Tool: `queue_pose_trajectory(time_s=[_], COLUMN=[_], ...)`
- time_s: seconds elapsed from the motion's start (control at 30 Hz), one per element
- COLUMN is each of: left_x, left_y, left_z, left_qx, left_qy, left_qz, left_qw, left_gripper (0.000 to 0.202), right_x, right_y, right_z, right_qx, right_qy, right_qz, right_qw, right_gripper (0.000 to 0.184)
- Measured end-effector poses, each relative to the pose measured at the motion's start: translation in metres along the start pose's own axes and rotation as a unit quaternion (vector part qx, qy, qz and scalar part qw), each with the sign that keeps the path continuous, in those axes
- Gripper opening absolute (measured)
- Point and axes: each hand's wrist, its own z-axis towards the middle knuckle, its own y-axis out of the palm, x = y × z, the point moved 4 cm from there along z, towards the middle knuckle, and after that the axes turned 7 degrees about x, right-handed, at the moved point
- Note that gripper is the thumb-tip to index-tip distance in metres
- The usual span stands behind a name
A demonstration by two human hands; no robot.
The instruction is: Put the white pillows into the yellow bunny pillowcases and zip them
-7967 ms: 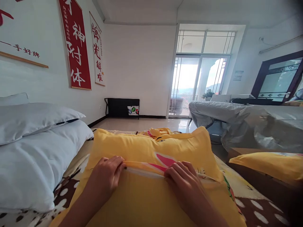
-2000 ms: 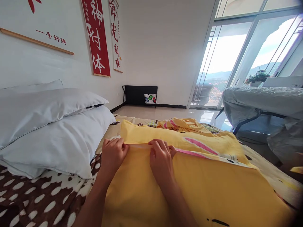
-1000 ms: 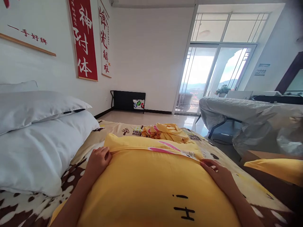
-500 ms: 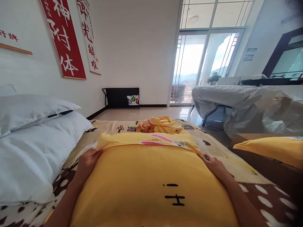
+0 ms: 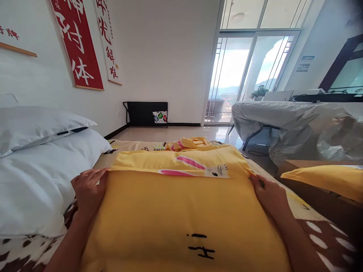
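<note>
A yellow pillowcase [image 5: 176,207], plump as if over a pillow, lies in front of me on the patterned blanket. "Hi" is printed in black on its near part. Across its far end runs a fold, with pink rabbit ears and part of a rabbit face showing beyond it. My left hand [image 5: 90,187] pinches the left end of that fold between thumb and fingers. At the right end, my right hand [image 5: 269,192] grips the edge the same way. Behind the pillowcase lies a crumpled yellow cloth [image 5: 193,142], partly hidden.
White pillows [image 5: 42,170] are stacked on the left. To the right, another yellow pillow [image 5: 326,179] rests on a cardboard box [image 5: 295,163]. Beyond it stands a plastic-covered table [image 5: 263,109]. A black folded panel [image 5: 141,113] leans against the far wall.
Both hands have moved outward and apart, pulling the folded end wider and flatter. More of the rabbit face shows. The far part now covers more of the crumpled cloth.
</note>
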Motion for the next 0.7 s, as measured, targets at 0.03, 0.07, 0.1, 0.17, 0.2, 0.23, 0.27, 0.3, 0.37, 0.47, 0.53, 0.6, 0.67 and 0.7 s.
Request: queue_pose_trajectory(time_s=[0.03,0.07,0.1,0.17,0.2,0.23,0.27,0.3,0.37,0.47,0.53,0.6,0.67,0.7], left_x=[0.001,0.004,0.007,0.013,0.015,0.017,0.020,0.023,0.034,0.050,0.055,0.058,0.061,0.063], left_y=[0.013,0.024,0.033,0.040,0.039,0.035,0.029,0.022,0.011,0.016,0.033,0.049,0.055,0.054], left_z=[-0.006,-0.013,-0.019,-0.024,-0.023,-0.021,-0.017,-0.013,-0.007,-0.013,-0.026,-0.038,-0.043,-0.042], left_qx=[-0.077,-0.154,-0.219,-0.301,-0.311,-0.308,-0.294,-0.267,-0.199,-0.186,-0.278,-0.353,-0.371,-0.366], left_qy=[0.014,0.025,0.033,0.038,0.029,0.019,0.007,-0.006,-0.018,-0.012,-0.012,-0.029,-0.053,-0.062], left_qz=[0.005,0.000,-0.012,-0.027,-0.017,-0.001,0.012,0.013,-0.020,-0.098,-0.133,-0.156,-0.162,-0.160], left_qw=[0.997,0.988,0.975,0.952,0.950,0.951,0.956,0.964,0.980,0.978,0.951,0.922,0.913,0.915], left_gripper=[0.027,0.029,0.031,0.035,0.037,0.039,0.040,0.040,0.044,0.056,0.054,0.052,0.052,0.053], right_x=[0.002,0.004,0.006,0.009,0.007,0.002,-0.007,-0.018,-0.047,-0.080,-0.088,-0.088,-0.087,-0.086], right_y=[0.013,0.025,0.034,0.038,0.031,0.020,0.006,-0.008,-0.030,-0.022,0.005,0.031,0.044,0.045], right_z=[-0.001,-0.002,-0.003,-0.006,-0.007,-0.008,-0.011,-0.016,-0.031,-0.051,-0.058,-0.060,-0.060,-0.060], right_qx=[-0.055,-0.107,-0.151,-0.192,-0.174,-0.132,-0.073,-0.008,0.086,0.070,-0.025,-0.112,-0.150,-0.151], right_qy=[0.001,0.000,-0.006,-0.022,-0.034,-0.050,-0.070,-0.097,-0.167,-0.260,-0.281,-0.269,-0.244,-0.233], right_qz=[-0.017,-0.027,-0.035,-0.055,-0.067,-0.071,-0.065,-0.043,0.024,0.071,0.062,0.051,0.053,0.056], right_qw=[0.998,0.994,0.988,0.980,0.982,0.987,0.993,0.994,0.982,0.961,0.957,0.955,0.957,0.959], right_gripper=[0.048,0.047,0.046,0.045,0.046,0.048,0.051,0.053,0.056,0.058,0.056,0.055,0.055,0.056])
